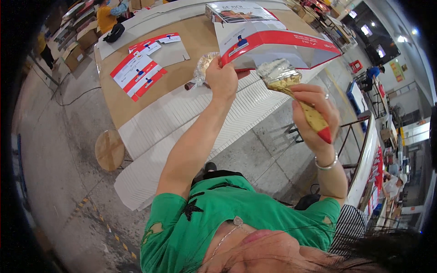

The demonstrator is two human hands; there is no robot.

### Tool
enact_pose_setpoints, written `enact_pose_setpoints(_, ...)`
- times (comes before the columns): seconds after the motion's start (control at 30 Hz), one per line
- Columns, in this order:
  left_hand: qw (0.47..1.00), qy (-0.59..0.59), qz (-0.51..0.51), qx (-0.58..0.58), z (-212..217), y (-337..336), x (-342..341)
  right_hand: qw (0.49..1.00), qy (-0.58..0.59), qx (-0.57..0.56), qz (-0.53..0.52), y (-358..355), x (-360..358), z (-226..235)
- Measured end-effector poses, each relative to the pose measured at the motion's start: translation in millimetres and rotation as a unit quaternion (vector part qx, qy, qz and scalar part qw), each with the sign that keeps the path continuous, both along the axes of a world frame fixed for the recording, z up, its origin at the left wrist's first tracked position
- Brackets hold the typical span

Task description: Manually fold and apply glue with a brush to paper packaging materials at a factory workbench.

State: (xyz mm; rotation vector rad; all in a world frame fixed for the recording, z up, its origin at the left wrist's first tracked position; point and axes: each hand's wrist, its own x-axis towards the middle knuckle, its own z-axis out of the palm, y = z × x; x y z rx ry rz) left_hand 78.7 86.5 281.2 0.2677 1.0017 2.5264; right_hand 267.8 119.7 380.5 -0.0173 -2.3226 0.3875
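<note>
My left hand (222,81) is closed on the near left corner of a folded red-and-white printed carton sheet (300,40), which tilts up off the table. In my right hand (318,109) is a wide paintbrush (283,76) with a yellow handle and a red end. Its head looks caked in something pale and shiny and is close to the sheet's near edge; I cannot tell whether they touch. Beside my left hand sits a crumpled, silvery wrapped thing (200,68) with a brown end, partly hidden by the hand.
Long rows of overlapping white sheets (182,113) hang along the table's near side. Flat red-and-white carton blanks (138,73) lie on the brown table top (109,77) at left. Farther back is a printed box (241,12). A round stool (109,150) stands at lower left. Other people work in the background.
</note>
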Motion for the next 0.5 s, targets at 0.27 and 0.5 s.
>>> enact_pose_setpoints(0.27,0.999,-0.030,0.013,0.020,0.8,8.3,5.6,0.999,0.027,-0.003,0.041,14.7,-39.6,-13.2)
enact_pose_setpoints(0.5,0.999,-0.006,0.048,0.016,-2.3,12.5,7.2,0.997,-0.029,0.023,0.074,22.6,-46.2,-10.2)
